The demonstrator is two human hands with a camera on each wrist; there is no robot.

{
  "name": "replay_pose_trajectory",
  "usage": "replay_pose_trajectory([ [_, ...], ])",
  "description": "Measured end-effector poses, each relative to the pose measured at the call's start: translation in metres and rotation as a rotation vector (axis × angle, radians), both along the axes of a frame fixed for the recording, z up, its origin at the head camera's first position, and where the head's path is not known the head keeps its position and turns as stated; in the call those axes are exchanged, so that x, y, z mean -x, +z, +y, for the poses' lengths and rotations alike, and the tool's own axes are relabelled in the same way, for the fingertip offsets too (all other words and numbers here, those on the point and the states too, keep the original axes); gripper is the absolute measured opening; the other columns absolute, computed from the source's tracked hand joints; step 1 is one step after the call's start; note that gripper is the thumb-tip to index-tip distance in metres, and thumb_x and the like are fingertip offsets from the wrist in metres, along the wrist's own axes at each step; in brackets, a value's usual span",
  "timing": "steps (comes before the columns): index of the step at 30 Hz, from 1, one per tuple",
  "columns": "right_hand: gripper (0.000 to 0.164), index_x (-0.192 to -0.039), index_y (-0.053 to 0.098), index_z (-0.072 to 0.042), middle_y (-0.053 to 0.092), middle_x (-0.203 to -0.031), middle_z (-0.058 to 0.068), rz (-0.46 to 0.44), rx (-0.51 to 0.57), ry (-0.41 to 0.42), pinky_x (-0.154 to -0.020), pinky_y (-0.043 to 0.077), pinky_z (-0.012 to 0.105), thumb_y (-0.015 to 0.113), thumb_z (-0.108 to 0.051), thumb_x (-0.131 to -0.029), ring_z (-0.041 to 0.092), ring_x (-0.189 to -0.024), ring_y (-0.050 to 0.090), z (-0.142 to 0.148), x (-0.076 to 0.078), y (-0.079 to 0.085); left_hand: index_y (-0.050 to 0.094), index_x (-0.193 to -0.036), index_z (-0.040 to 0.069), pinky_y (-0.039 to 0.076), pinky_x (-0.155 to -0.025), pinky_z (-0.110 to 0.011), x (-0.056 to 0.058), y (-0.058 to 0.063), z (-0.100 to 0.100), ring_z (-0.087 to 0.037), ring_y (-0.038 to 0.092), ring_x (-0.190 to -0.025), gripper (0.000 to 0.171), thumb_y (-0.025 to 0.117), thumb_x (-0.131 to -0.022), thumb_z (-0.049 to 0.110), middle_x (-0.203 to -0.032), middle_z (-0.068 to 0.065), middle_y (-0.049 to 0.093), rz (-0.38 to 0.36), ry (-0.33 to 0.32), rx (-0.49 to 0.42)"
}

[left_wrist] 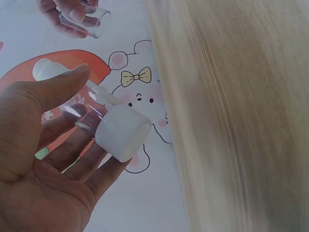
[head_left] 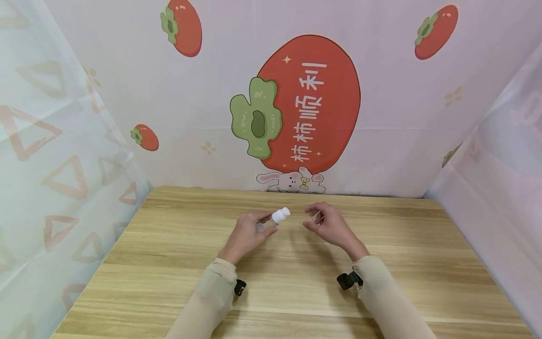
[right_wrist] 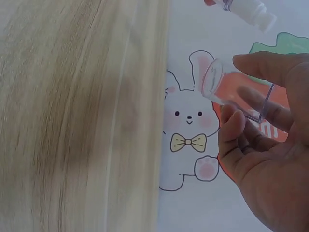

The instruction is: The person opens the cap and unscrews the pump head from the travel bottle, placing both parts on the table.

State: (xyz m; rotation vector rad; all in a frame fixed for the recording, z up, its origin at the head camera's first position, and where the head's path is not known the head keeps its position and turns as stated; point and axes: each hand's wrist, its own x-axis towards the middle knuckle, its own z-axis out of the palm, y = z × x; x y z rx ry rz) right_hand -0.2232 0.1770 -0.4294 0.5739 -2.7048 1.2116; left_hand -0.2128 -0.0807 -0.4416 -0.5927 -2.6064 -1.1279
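My left hand [head_left: 247, 234] holds a small pump bottle [head_left: 280, 215] between thumb and fingers, tilted with its white pump top toward the right. In the left wrist view the bottle [left_wrist: 123, 131] shows a clear middle and a wide white base. The right hand [head_left: 334, 228] grips a clear, hollow cap [right_wrist: 241, 92] between thumb and fingers. In the right wrist view the cap's round end points away from the palm. Both hands are raised over the far part of the table, with a gap between bottle and cap.
A wood-grain table [head_left: 288, 292] spans the lower view. Behind it stands a pale backdrop [head_left: 228, 61] printed with red persimmons and a rabbit. Pale patterned sheets [head_left: 55, 141] close off both sides. Black wrist cameras [head_left: 347, 281] are strapped to the wrists.
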Motion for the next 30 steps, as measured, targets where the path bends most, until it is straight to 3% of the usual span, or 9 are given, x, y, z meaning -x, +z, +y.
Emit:
replay_pose_trajectory([
  [10,0.03,-0.113,0.07,0.001,0.066,-0.105,0.017,-0.065,-0.017,0.008,-0.063,0.049,0.031,0.08,-0.011,-0.087,0.017,-0.074,0.056,-0.014,0.009,-0.006,0.076,-0.112,0.005,0.058,-0.08,-0.045,-0.003,-0.002,-0.011,-0.029,0.072,-0.092,0.034,0.088,-0.08,0.011,-0.102,-0.009,0.076,0.028,0.005,-0.058],
  [30,0.021,-0.103,0.072,-0.001,0.063,-0.093,0.006,-0.146,-0.088,0.006,-0.071,0.052,0.035,0.081,-0.007,-0.084,0.018,-0.081,0.057,-0.037,0.021,-0.023,0.077,-0.109,0.003,0.057,-0.075,-0.047,-0.007,-0.006,-0.023,-0.031,0.071,-0.087,0.034,0.089,-0.078,0.009,-0.096,-0.01,0.075,0.045,0.026,-0.088],
])
